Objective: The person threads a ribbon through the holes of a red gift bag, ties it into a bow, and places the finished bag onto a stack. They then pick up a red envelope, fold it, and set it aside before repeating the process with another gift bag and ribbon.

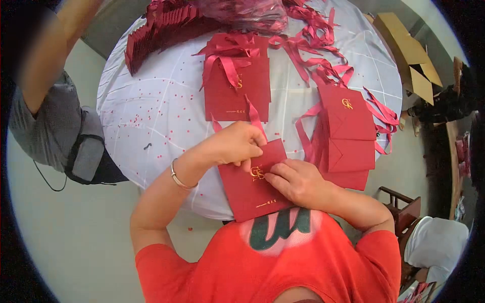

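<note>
A dark red paper gift bag point(247, 194) with gold lettering lies flat at the table's near edge, against my shirt. My left hand point(237, 144), with a bangle on its wrist, is at the bag's top, its fingers pinched together by the pink ribbon handle point(255, 117). What sits between those fingertips is partly hidden, but the ribbon runs into them. My right hand point(298, 182) grips the bag's right side, fingers curled over its front. Just beyond lie more red bags point(237, 96) with loose ribbons on top.
Folded red bags point(348, 146) with ribbons overlap at the right. A row of bags point(161, 35) and a clear plastic bundle point(247, 15) are at the back. Small red dots scatter over the white tablecloth point(141, 91). Another person's arm point(55, 55) is at left; a cardboard box point(404, 50) stands right.
</note>
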### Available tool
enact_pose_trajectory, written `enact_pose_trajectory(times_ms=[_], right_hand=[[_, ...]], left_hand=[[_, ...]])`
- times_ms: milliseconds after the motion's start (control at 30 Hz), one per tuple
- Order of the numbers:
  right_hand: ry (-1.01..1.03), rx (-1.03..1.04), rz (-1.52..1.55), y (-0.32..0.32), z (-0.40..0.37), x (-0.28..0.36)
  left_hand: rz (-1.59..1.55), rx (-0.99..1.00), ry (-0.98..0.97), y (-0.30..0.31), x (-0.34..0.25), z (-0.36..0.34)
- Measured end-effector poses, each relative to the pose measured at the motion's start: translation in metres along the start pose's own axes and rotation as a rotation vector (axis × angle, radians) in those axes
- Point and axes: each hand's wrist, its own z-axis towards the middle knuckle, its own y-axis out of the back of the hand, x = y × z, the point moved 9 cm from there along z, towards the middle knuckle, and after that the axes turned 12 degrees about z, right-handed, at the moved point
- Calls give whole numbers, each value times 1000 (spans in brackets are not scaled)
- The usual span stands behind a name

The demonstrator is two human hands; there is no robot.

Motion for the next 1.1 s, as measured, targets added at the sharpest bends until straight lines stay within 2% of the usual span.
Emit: enact_pose_trajectory(times_ms=[67,167,467,700,800,867,900,1100], right_hand=[[-10,-27,10,2,-1,-1],[11,-40,15,1,-5,-2],[2,-143,69,7,-7,-8],[-26,-174,90,11,-5,-10],[-112,-194,235,18,-1,-18],[-222,-344,407,37,0,-32],[-258,-385,400,44,2,-36],[-542,-441,764,31,-4,-79]], left_hand=[[-159,60,-110,-3,-5,1],[-227,51,-135,-4,-6,1],[-214,170,-172,-10,-2,7],[-154,190,-225,-12,-15,-4],[-156,105,-188,-10,-13,-4],[-225,54,-180,-7,-7,-3],[-227,56,-182,-9,-7,-5],[-249,-2,-210,-8,-12,-14]])
